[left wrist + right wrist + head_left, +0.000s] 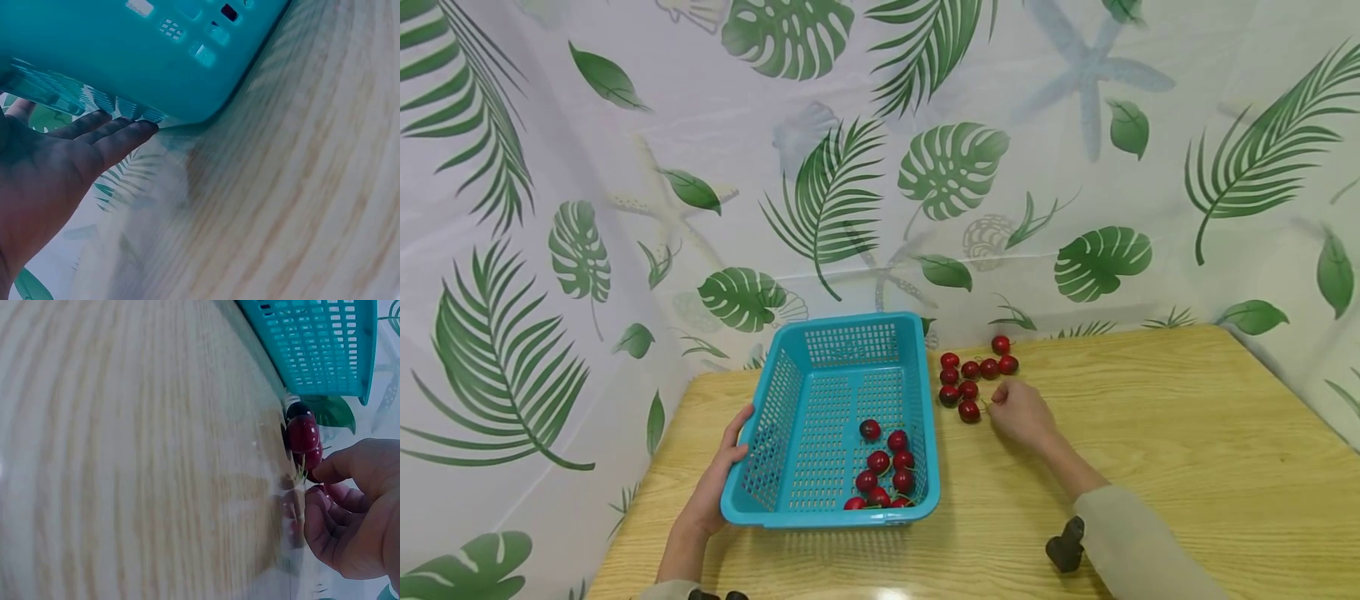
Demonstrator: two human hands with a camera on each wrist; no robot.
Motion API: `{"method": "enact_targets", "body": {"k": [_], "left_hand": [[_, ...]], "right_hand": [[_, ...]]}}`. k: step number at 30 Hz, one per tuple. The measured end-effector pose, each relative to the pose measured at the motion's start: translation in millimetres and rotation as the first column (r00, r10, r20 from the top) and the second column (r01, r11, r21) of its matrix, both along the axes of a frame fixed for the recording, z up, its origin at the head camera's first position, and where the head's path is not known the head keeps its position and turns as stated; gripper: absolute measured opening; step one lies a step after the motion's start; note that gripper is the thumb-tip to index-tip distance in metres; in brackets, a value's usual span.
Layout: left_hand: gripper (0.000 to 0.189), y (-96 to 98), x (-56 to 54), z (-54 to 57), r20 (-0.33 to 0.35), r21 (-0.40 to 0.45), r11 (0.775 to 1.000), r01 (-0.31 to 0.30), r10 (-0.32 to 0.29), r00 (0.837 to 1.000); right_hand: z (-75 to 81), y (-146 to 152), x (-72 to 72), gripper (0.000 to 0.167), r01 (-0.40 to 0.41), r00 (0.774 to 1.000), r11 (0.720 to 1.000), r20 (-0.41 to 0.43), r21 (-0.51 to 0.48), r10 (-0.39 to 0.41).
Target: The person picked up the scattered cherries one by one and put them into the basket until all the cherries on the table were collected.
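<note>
A blue plastic basket with perforated walls holds several dark red cherries in its near right corner. My left hand supports its left side; in the left wrist view the fingers reach out nearly straight against the basket's underside. To the right of the basket lies a loose group of cherries. My right hand is beside the nearest cherry, its curled fingers and thumb pinching at the thin greenish stem. The fingertips partly hide the cherries behind them in the right wrist view.
The wooden table extends to the right beyond my right hand. A white cloth printed with green leaves and starfish hangs along the table's back and left side.
</note>
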State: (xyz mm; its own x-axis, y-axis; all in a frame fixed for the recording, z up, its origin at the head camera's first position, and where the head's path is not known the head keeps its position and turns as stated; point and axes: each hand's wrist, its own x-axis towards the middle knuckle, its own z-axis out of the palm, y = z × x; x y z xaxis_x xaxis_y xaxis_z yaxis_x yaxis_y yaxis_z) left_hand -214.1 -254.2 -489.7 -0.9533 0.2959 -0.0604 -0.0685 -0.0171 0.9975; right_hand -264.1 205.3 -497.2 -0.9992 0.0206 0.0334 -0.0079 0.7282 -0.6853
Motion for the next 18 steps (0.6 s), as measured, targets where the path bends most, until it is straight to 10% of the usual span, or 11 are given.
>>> {"method": "enact_targets", "body": {"k": [18], "left_hand": [[0.060,-0.4,0.6,-1.0,-0.014,0.021,1.000,0.020,-0.020,1.000]], "right_hand": [[-7.6,2.7,-6.5,0.023,-0.067,0.997,0.997,-0.033,0.041,0.069]]}}
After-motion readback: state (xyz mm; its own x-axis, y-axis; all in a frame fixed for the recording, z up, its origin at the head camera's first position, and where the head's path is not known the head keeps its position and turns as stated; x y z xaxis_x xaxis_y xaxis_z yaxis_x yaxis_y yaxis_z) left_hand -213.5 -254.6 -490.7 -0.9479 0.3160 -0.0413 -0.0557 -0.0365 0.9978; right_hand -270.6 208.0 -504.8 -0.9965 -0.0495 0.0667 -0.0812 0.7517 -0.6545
